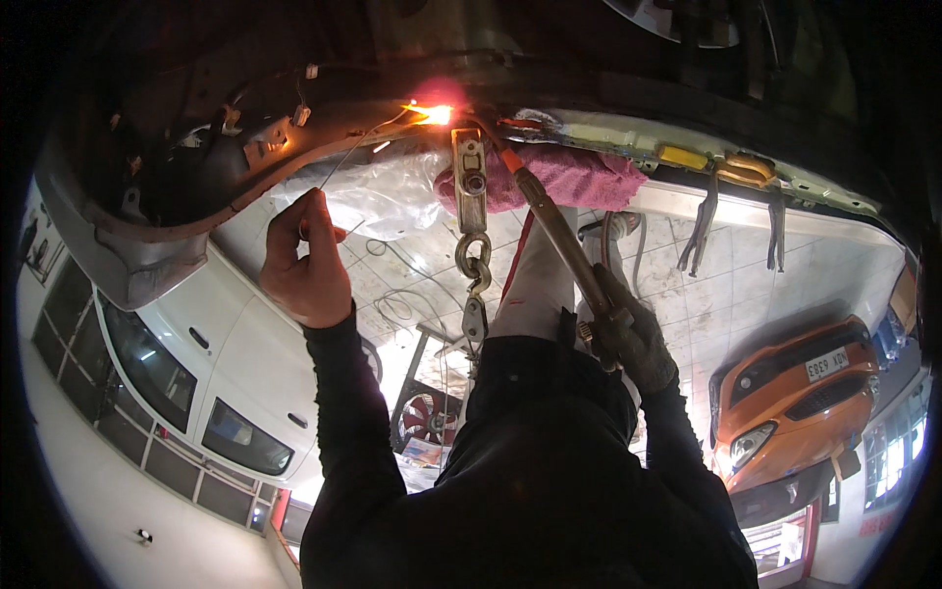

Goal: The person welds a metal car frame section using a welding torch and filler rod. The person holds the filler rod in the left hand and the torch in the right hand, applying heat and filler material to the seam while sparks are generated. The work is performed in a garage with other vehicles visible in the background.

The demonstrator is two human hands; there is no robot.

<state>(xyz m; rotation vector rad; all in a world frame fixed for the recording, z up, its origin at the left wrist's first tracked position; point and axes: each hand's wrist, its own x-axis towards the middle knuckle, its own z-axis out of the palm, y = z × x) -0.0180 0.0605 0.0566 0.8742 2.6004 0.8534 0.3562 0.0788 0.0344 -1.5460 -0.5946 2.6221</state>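
My bare left hand (307, 260) pinches a thin metal filler rod (355, 147), its far end reaching into a bright orange glow (432, 115) on the car body's edge. In my gloved right hand (636, 339) is a gas torch (564, 240), gripped by its handle near the valve knobs. The torch's tip points at the glowing spot from the right. Just below the glow, a metal pulling clamp (471, 196) is attached to the body edge. A hook and chain link (477, 263) run down from it.
A pink towel (584, 177) and clear plastic sheeting (378, 191) sit behind the clamp. Yellow-handled clamps (746, 172) hang from the panel at right. Cables (397, 304) lie on the tiled floor. A white car (221, 353) stands at left, an orange bumper (800, 393) at right.
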